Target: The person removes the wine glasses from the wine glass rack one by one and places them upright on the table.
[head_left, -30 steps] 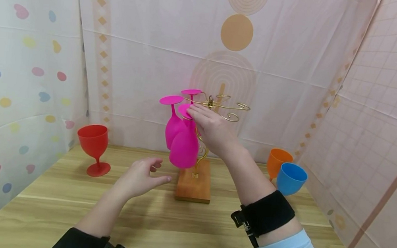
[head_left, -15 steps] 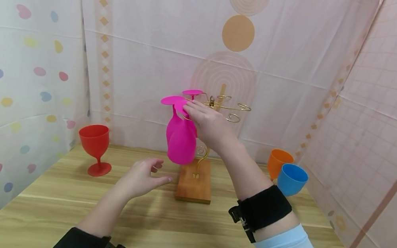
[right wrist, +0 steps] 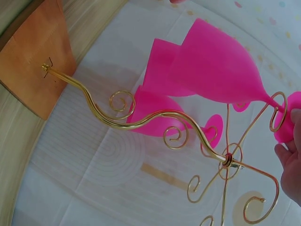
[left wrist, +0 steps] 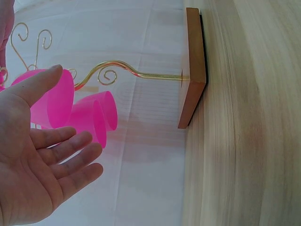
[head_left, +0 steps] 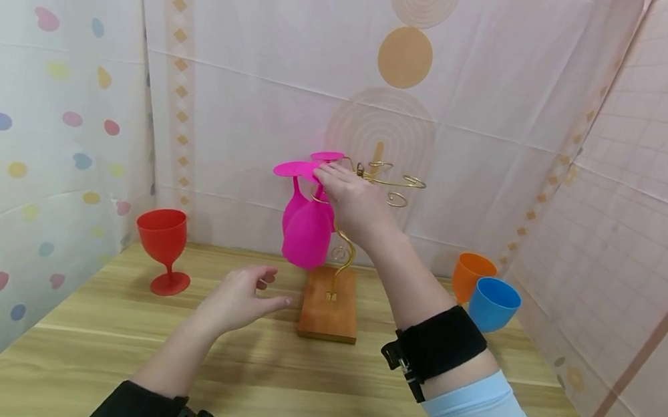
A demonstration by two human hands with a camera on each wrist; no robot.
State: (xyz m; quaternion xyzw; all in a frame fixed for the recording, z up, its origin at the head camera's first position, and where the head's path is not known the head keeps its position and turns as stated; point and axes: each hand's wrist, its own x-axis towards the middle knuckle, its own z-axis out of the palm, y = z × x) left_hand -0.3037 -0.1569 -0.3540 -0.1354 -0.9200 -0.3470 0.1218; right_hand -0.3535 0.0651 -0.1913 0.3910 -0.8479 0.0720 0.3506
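Observation:
A gold wire glass rack (head_left: 346, 253) with curled arms stands on a wooden base (head_left: 329, 309) mid-table. Upside down by the rack's left side are three pink goblets. My right hand (head_left: 361, 204) pinches the foot of the nearest pink goblet (head_left: 307, 236); in the right wrist view the stem of this goblet (right wrist: 216, 61) lies at a wire curl. The second goblet (head_left: 294, 205) and the third goblet's foot (head_left: 327, 156) show behind it. Below and left of them, my left hand (head_left: 240, 300) is held with fingers relaxed, touching nothing; its palm (left wrist: 28, 174) shows in the left wrist view.
On the left of the table stands a red goblet (head_left: 162, 235), upright. An orange goblet (head_left: 472, 275) and a blue goblet (head_left: 494, 306) stand at the right, partly behind my right forearm. A patterned curtain (head_left: 257, 127) closes off the back.
My right hand has risen slightly, lifting the nearest pink goblet a little higher beside the rack. The left hand has stayed in place.

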